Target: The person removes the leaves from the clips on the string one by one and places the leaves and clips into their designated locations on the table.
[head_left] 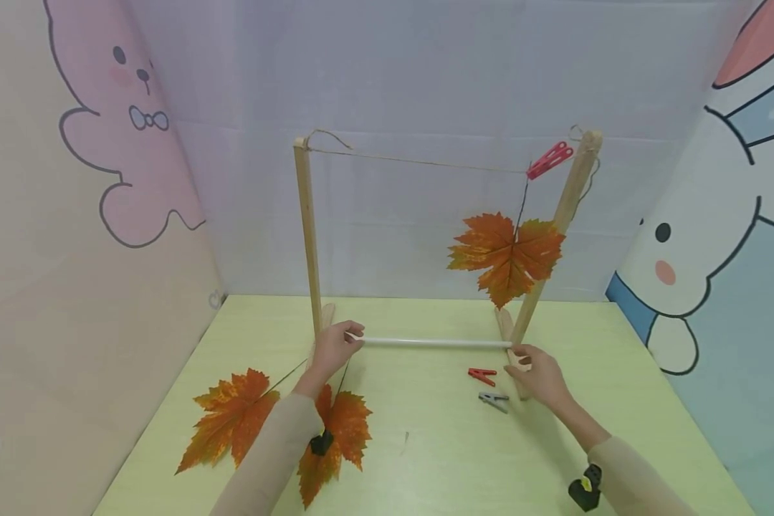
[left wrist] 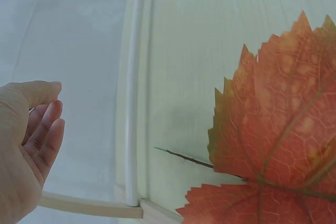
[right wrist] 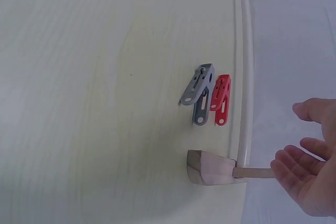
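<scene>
A wooden stand has a left post (head_left: pixel 307 229) and a right post (head_left: pixel 570 193), joined low down by a white rod (head_left: pixel 435 342). My left hand (head_left: pixel 337 347) is by the left post near that end of the rod; the left wrist view shows its fingers (left wrist: pixel 44 132) bent loosely around nothing. Near the right post's foot is my right hand (head_left: pixel 540 374), its thumb and fingers (right wrist: pixel 296 169) apart with nothing between them. Whether its fingertips touch the post is unclear. An orange maple leaf (head_left: pixel 512 258) hangs from twine (head_left: pixel 419 162) by a pink clothespin (head_left: pixel 548 160).
Two more maple leaves, the left leaf (head_left: pixel 228 419) and the nearer leaf (head_left: pixel 345 430), lie at the table's left. A red clothespin (head_left: pixel 482 375) and a grey clothespin (head_left: pixel 493 401) lie inside the right foot. Behind the pale table (head_left: pixel 438 459) hangs a white cloth (head_left: pixel 387 86).
</scene>
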{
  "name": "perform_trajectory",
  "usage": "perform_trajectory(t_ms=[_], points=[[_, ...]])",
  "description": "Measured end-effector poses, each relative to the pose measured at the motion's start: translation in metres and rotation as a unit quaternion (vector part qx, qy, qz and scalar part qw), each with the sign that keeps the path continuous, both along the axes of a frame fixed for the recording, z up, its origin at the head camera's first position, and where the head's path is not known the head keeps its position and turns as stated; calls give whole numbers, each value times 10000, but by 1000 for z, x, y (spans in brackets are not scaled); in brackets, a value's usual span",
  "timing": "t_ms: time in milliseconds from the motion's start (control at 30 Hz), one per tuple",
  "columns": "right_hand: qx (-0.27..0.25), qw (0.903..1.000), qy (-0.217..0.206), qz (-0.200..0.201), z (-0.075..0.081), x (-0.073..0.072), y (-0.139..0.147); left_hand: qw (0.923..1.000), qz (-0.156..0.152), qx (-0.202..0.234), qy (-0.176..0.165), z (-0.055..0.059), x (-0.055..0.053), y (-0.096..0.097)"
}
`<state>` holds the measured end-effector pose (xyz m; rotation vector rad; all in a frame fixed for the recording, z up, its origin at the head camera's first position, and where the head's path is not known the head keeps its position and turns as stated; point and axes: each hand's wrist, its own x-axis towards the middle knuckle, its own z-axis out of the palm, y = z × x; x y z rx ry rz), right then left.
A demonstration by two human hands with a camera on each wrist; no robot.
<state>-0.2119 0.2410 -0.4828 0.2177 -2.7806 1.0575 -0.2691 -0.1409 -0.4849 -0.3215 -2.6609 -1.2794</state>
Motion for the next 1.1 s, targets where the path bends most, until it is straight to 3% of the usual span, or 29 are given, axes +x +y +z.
perform_trajectory(t_ms=[400,800,1100], points=[[-33,9994,246,250,31,-2,0,9998,-157,-22,149,18,-4,21],[16,9985,373,410,65,-4,-6,9979,-376,-50,529,42,-8,45],[90,9978,470,469,84,-5,-5,9978,-410,-31,519,60,-12,62]])
